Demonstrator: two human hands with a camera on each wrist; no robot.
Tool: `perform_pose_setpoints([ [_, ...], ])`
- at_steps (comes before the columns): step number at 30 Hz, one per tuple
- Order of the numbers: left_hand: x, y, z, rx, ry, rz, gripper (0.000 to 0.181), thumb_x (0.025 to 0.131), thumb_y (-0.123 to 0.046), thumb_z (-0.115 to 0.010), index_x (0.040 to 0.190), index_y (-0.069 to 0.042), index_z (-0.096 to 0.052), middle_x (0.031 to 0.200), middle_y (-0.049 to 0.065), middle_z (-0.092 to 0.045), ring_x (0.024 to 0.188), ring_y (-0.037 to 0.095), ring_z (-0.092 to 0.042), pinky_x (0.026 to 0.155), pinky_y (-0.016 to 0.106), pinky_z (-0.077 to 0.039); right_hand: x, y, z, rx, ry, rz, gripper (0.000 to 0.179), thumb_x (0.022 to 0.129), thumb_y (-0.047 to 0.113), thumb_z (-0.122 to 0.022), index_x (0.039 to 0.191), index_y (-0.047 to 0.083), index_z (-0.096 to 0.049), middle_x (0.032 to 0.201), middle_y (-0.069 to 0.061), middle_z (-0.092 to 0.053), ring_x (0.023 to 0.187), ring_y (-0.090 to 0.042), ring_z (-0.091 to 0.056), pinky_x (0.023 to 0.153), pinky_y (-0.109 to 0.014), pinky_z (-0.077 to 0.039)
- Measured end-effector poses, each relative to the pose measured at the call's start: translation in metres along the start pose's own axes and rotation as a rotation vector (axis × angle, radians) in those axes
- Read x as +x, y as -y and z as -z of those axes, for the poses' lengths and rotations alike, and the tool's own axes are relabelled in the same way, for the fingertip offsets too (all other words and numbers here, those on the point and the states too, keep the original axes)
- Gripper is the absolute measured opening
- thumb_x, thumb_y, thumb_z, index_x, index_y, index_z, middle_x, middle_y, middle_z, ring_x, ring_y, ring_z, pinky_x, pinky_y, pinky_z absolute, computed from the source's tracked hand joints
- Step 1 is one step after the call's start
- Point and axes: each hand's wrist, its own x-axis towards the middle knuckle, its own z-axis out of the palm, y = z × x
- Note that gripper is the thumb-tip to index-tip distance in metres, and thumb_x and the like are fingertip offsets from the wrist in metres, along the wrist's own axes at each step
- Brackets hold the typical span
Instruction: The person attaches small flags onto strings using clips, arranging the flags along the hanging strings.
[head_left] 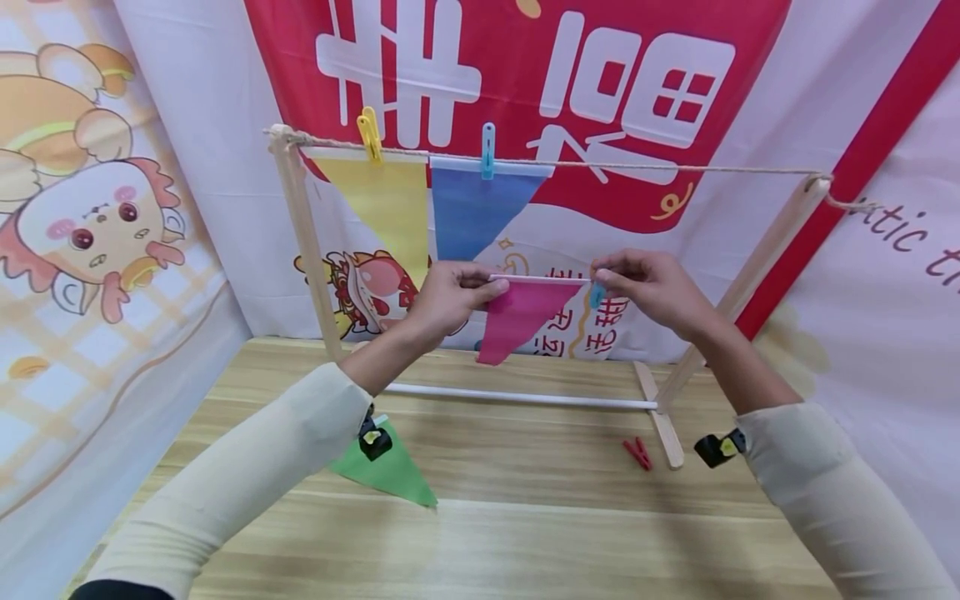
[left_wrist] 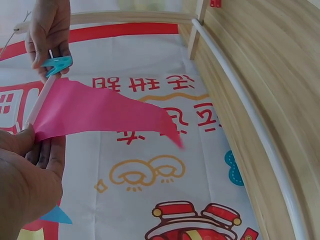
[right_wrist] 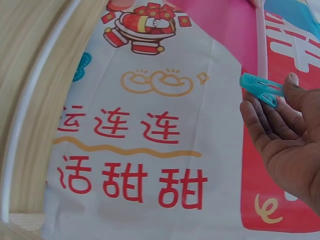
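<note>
My left hand (head_left: 442, 302) pinches the upper left corner of a pink pennant (head_left: 528, 310), which has a white top edge and hangs with its tip downward. At the pennant's upper right corner, my right hand (head_left: 654, 290) holds a teal clothespin (right_wrist: 262, 89) between thumb and fingers. In the left wrist view, the clothespin sits right at the end of the white edge. Both hands are below a rope (head_left: 720, 169), where a yellow pennant (head_left: 401, 196) hangs by a yellow clothespin (head_left: 370, 135) and a blue pennant (head_left: 480, 204) by a blue clothespin (head_left: 488, 150).
Two wooden posts (head_left: 306, 242) carry the rope, with a white rod (head_left: 517, 397) joining them low down. On the wooden table (head_left: 540, 542) lie a green pennant (head_left: 393, 468), partly behind the left sleeve, and red clothespins (head_left: 637, 452). A printed banner (head_left: 637, 196) hangs behind.
</note>
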Motion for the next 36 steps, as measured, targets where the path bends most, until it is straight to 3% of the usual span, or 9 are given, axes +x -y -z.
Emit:
perform_pose_setpoints([
  [9, 0.002, -0.01, -0.004, -0.037, -0.021, -0.036, 0.033, 0.106, -0.025, -0.082, 0.134, -0.008, -0.083, 0.12, 0.015, -0.086, 0.108, 0.03, -0.086, 0.107, 0.043, -0.067, 0.001, 0.015, 0.009, -0.014, -0.038, -0.003, 0.046, 0.112, 0.033, -0.073, 0.152, 0.01, -0.069, 0.141, -0.017, -0.076, 0.108, -0.009, -0.077, 0.092, -0.018, -0.065],
  [15, 0.002, -0.016, -0.004, -0.013, -0.037, -0.016, 0.034, 0.106, -0.029, -0.082, 0.136, -0.012, -0.083, 0.122, 0.012, -0.086, 0.11, 0.028, -0.086, 0.109, 0.044, -0.067, 0.0, 0.023, 0.013, -0.014, -0.086, -0.024, 0.048, 0.109, 0.037, -0.076, 0.149, 0.011, -0.071, 0.138, -0.01, -0.078, 0.109, -0.007, -0.079, 0.092, -0.02, -0.066],
  [23, 0.005, -0.024, -0.004, -0.016, -0.049, -0.039, 0.032, 0.106, -0.026, -0.082, 0.133, -0.008, -0.083, 0.123, 0.014, -0.086, 0.109, 0.029, -0.086, 0.105, 0.041, -0.068, 0.0, 0.033, 0.021, -0.027, -0.136, 0.023, 0.043, 0.109, 0.036, -0.077, 0.144, 0.011, -0.075, 0.127, -0.002, -0.081, 0.106, -0.011, -0.08, 0.091, -0.02, -0.066],
  [36, 0.012, -0.033, -0.01, -0.029, -0.066, -0.065, 0.032, 0.105, -0.024, -0.082, 0.133, -0.008, -0.083, 0.122, 0.015, -0.086, 0.109, 0.03, -0.086, 0.106, 0.041, -0.068, 0.0, 0.053, 0.033, -0.049, -0.141, 0.054, 0.046, 0.108, 0.036, -0.078, 0.145, 0.009, -0.074, 0.122, 0.006, -0.082, 0.105, -0.003, -0.08, 0.089, -0.015, -0.064],
])
